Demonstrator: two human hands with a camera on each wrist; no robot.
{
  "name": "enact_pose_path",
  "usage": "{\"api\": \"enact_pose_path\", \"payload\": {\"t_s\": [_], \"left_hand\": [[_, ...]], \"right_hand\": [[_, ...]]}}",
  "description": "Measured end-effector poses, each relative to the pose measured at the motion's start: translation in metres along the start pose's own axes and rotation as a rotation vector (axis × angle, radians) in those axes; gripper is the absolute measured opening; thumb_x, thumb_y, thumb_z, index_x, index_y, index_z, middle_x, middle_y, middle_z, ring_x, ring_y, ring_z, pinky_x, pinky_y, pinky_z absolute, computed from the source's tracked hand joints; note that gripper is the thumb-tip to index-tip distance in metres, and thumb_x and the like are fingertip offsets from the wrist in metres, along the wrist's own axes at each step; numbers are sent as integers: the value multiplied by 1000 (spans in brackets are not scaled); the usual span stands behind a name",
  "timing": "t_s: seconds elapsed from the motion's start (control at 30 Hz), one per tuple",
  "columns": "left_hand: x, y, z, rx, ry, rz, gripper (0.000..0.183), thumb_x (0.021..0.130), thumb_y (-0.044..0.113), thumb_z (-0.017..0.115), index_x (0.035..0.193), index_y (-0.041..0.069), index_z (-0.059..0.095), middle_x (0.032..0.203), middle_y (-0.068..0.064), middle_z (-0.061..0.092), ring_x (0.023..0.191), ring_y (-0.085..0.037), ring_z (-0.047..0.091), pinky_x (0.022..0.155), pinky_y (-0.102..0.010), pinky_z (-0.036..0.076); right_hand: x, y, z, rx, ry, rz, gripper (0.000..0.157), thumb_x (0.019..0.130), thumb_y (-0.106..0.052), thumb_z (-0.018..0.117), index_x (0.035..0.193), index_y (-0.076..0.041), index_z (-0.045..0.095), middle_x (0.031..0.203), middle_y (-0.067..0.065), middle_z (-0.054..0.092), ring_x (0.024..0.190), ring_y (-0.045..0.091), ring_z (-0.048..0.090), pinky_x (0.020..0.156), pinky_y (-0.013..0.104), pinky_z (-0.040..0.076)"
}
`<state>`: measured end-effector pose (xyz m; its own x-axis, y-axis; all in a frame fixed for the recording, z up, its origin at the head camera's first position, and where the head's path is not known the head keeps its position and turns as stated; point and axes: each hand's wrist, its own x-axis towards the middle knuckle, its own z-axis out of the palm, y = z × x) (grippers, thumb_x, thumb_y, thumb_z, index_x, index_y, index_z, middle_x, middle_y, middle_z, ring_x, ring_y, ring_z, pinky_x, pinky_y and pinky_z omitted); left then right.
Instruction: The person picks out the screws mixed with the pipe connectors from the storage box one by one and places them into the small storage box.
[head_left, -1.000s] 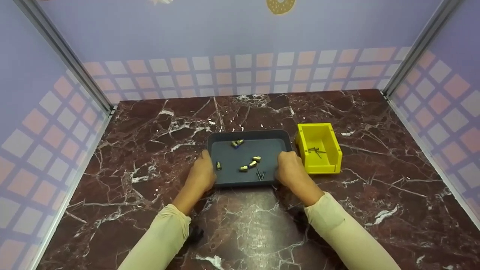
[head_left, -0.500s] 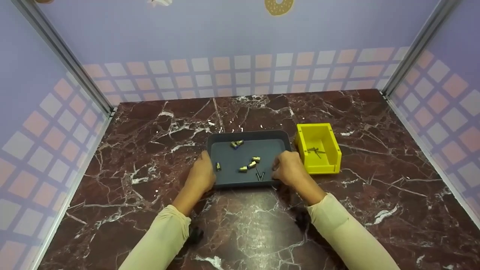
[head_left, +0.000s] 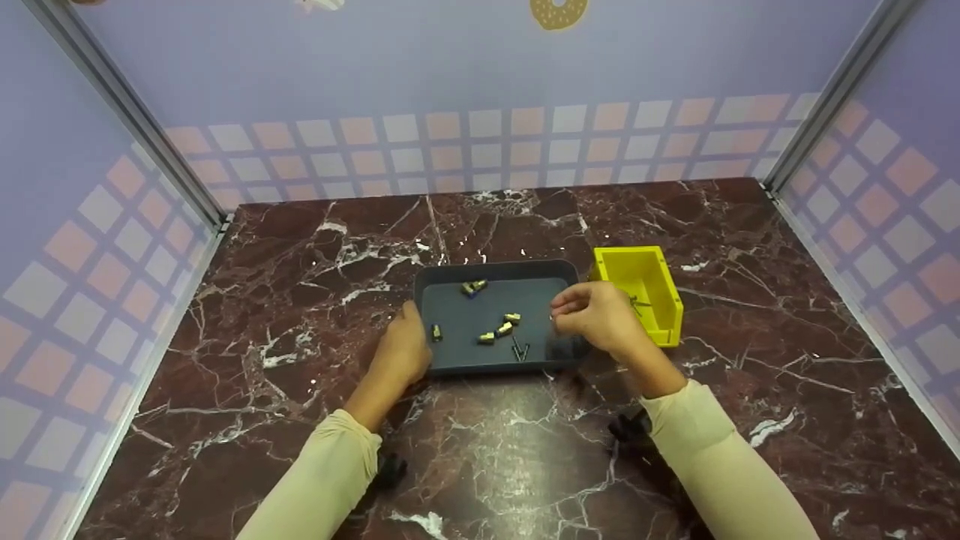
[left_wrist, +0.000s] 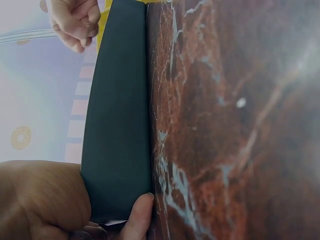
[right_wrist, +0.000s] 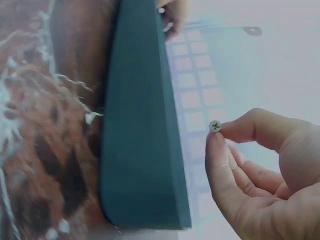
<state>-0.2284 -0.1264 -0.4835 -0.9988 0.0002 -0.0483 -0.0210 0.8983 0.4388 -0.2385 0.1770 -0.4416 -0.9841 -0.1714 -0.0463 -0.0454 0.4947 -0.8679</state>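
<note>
A dark grey tray point(head_left: 480, 367) lies on the table. My left hand point(head_left: 403, 346) grips its left side; in the left wrist view the thumb point(left_wrist: 138, 218) shows at the tray's corner and the other fingers are mostly hidden. Above the tray's right edge, my right hand point(head_left: 604, 319) pinches a small cross-head screw point(right_wrist: 215, 126) between thumb and forefinger, head showing in the right wrist view. On the tray floor lie a few dark screws point(head_left: 520, 350) near the front right. Several brass-coloured cylindrical pieces point(head_left: 505, 328) with dark blue parts are scattered there too.
A yellow open-fronted bin point(head_left: 673, 319) stands just right of the tray, partly behind my right hand, with some screws point(head_left: 637, 301) inside. The marbled table point(head_left: 315, 247) is bounded by patterned panels point(head_left: 487, 142) at the back and both sides.
My right hand has left the tray's right side, lifting and shifting right toward the yellow bin; a screw now shows in its fingertips. My left hand and the tray have stayed put.
</note>
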Motion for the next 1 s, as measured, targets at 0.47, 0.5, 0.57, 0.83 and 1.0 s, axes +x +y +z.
{"api": "enact_pose_path", "payload": {"t_s": [0.47,0.5,0.57,0.83,1.0], "left_hand": [[0,-1,1,25,26,24,59,80,-6,62,132,-12,38,112,-36,62,102,-51,67,87,-55,56],[0,-1,1,26,30,26,58,80,-6,62,132,-12,38,112,-36,62,101,-51,67,87,-55,56],[0,-1,1,28,32,26,57,80,-6,62,132,-12,38,112,-36,62,101,-51,67,87,-55,56],[-1,-1,2,28,46,39,57,80,-7,61,131,-12,39,111,-35,62,101,-52,67,87,-56,56],[0,0,2,23,33,25,58,79,-7,61,132,-12,38,113,-35,62,102,-51,67,88,-56,56]], "right_hand": [[-1,6,-60,299,89,55,36,84,1,73,116,14,66,89,-1,76,75,8,71,68,21,58],[-1,7,-63,316,102,59,37,84,1,73,117,15,65,87,-3,75,74,8,71,67,21,57],[-2,7,-70,339,122,63,37,84,1,72,117,16,63,85,-4,74,72,9,71,65,21,57],[0,18,-91,390,217,52,29,84,3,75,112,7,67,85,-4,73,77,11,73,76,25,61],[4,29,-101,427,268,52,21,83,4,76,104,1,71,83,-3,74,76,11,73,75,25,61]]}}
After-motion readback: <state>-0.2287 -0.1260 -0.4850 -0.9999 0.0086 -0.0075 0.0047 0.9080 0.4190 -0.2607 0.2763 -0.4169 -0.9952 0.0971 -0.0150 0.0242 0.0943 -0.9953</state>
